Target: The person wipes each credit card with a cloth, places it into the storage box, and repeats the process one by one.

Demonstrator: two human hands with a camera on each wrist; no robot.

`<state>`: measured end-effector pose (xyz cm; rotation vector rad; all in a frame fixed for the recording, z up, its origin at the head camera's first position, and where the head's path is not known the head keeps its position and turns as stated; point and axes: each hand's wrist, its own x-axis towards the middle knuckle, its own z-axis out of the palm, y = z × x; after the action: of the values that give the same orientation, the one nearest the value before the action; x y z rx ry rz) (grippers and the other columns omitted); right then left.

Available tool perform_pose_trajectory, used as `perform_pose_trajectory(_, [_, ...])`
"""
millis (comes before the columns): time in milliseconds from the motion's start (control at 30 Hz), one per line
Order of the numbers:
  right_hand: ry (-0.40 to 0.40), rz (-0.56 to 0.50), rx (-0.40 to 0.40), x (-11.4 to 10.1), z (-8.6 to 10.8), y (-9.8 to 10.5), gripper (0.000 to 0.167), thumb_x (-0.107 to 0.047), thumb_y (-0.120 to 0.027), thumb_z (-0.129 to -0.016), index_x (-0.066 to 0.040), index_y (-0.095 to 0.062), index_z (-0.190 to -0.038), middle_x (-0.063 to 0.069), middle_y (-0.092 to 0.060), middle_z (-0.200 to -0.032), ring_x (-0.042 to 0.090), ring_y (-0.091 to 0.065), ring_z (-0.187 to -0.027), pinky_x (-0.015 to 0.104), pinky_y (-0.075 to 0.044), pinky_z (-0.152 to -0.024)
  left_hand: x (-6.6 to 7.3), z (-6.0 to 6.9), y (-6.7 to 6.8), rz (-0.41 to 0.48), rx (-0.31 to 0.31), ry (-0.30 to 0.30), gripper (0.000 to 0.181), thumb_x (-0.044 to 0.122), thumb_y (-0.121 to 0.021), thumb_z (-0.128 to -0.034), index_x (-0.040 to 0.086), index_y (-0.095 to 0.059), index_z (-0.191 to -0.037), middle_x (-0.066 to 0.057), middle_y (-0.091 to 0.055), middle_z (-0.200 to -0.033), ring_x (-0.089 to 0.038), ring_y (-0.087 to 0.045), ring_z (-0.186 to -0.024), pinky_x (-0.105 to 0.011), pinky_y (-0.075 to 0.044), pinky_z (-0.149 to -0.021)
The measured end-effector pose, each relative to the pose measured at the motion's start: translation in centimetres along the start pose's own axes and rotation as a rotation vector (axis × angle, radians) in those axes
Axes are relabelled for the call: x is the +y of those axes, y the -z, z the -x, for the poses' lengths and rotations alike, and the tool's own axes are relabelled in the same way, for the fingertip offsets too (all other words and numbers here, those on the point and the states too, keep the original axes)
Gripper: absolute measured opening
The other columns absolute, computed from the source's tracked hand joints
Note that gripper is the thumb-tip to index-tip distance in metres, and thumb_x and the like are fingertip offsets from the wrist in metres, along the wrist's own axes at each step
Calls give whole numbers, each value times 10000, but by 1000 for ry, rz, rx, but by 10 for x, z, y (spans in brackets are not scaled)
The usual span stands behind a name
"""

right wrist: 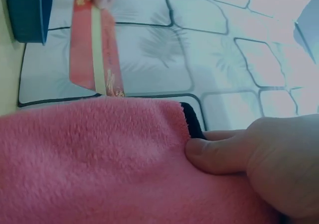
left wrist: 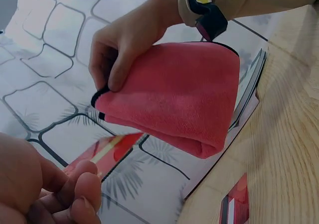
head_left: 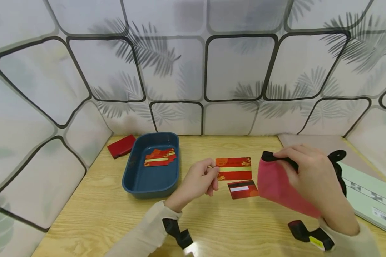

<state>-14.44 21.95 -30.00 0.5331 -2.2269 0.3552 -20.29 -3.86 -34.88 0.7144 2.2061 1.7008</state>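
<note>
In the head view my left hand (head_left: 201, 178) pinches a red card with a gold stripe (head_left: 234, 169) by its left end, above the wooden table. My right hand (head_left: 308, 175) grips a folded pink cloth with black edging (head_left: 278, 184) at its upper edge, with the thumb on the near side, as the right wrist view shows. The cloth hangs to the right of the held card, apart from it. Below that card a second red card (head_left: 242, 190) lies on the table, a dark band and a white strip facing up.
A blue tray (head_left: 151, 194) on the left holds several red cards (head_left: 159, 158). A dark red flat case (head_left: 121, 146) lies behind its left side. On the right is a pale green box (head_left: 373, 200). Patterned cloth (head_left: 238, 71) hangs behind the table.
</note>
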Motion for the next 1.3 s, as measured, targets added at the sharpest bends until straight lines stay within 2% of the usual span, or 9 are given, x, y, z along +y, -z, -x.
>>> perform_pose_trajectory(200, [52, -70, -22, -6, -1, 2, 318, 80, -806, -611, -120, -733, -847, 11, -699, -819, 190, -607, -763, 287, -426, -739, -4, -2, 0, 30, 2, -7, 222, 131, -494, -1007, -12, -530, -840, -79, -598, -583, -118, -529, -421, -190, -432, -436])
perform_pose_trajectory(333, [97, -113, -68, -18, -3, -6, 309, 57, -812, -629, -135, -726, -856, -26, -701, -844, 151, -620, -775, 258, -458, -746, -3, -2, 0, 36, -3, 3, 204, 116, -483, -1009, -8, -538, -856, -74, -602, -581, -115, -528, -415, -188, -435, -434])
perform_pose_trajectory(500, [122, -156, -111, -30, -4, -20, 281, 34, -810, -658, -145, -728, -859, -52, -693, -849, 116, -598, -782, 263, -491, -703, -1, 0, -3, 39, -42, 21, 195, 119, -486, -1009, -8, -543, -872, -96, -617, -597, -118, -533, -423, -193, -442, -445])
perform_pose_trajectory(700, [126, -194, -83, -34, -3, -33, 293, 25, -809, -674, -151, -724, -892, -62, -684, -845, 108, -582, -761, 248, -473, -688, 0, 0, -6, 30, -102, 1, 184, 122, -481, -1012, -7, -526, -889, -133, -620, -613, -117, -536, -440, -201, -454, -458])
perform_pose_trajectory(967, [94, -161, -50, -35, 0, -42, 295, 26, -817, -665, -139, -717, -888, -45, -684, -847, 117, -583, -749, 326, -484, -651, -5, 0, -9, 29, -122, -38, 174, 117, -465, -1018, -6, -544, -923, -100, -581, -578, -104, -514, -437, -198, -404, -430])
perform_pose_trajectory(1133, [80, -130, -64, -30, -1, -43, 258, 18, -807, -682, -122, -720, -880, -22, -682, -838, 148, -620, -774, 366, -507, -696, -6, 0, -9, -26, -97, -66, 151, 107, -464, -1016, 15, -533, -918, -35, -495, -530, -92, -432, -430, -195, -327, -413])
perform_pose_trajectory(1300, [30, -84, -76, -21, 0, -39, 242, 22, -800, -692, -109, -717, -877, 14, -680, -834, 197, -631, -780, 403, -523, -707, -5, -1, -7, -77, -70, -82, 158, 116, -467, -1017, 31, -534, -902, -3, -413, -516, -100, -362, -432, -215, -241, -414])
